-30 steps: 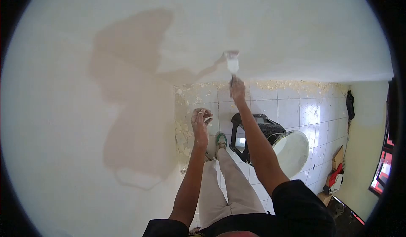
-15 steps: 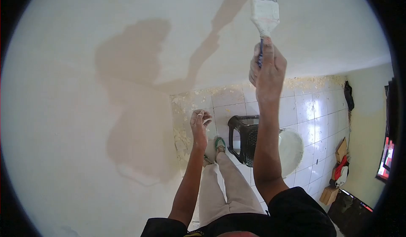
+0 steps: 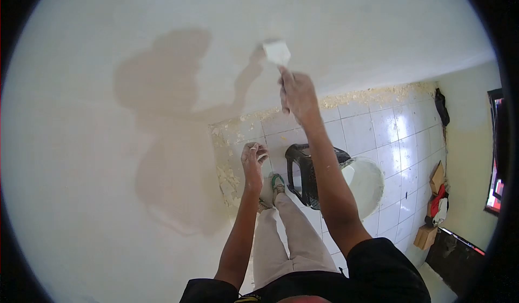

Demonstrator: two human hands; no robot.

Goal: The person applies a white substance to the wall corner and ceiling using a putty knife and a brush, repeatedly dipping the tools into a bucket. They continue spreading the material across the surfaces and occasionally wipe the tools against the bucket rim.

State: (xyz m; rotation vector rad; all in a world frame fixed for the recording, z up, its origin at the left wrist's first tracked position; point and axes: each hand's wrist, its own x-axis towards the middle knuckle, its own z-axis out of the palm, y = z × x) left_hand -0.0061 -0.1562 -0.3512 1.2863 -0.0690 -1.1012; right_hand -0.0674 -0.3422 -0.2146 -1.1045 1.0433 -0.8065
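My right hand (image 3: 299,94) is closed round the handle of a paintbrush (image 3: 277,53) coated in white. The brush is slightly blurred, and its bristle end meets the pale wall (image 3: 351,27), beside the shadow of my arm. My left hand (image 3: 254,159) hangs lower down, its fingers loosely curled and apart, smeared with white, and nothing shows in it. Below and right of it stands a dark plastic stool (image 3: 303,165), partly hidden by my right forearm. A round tub (image 3: 373,186) with whitish contents sits beside the stool.
White floor tiles (image 3: 359,127) carry paint flakes (image 3: 357,96) along the wall's foot. Another wall (image 3: 178,195) rises close on my left. Cardboard boxes (image 3: 425,237), a red cloth (image 3: 437,201) and a dark screen (image 3: 457,257) line the right side.
The brush in my right hand has come down and left from high on the wall, onto its surface. My left hand stays nearly where it was, and the view has shifted slightly.
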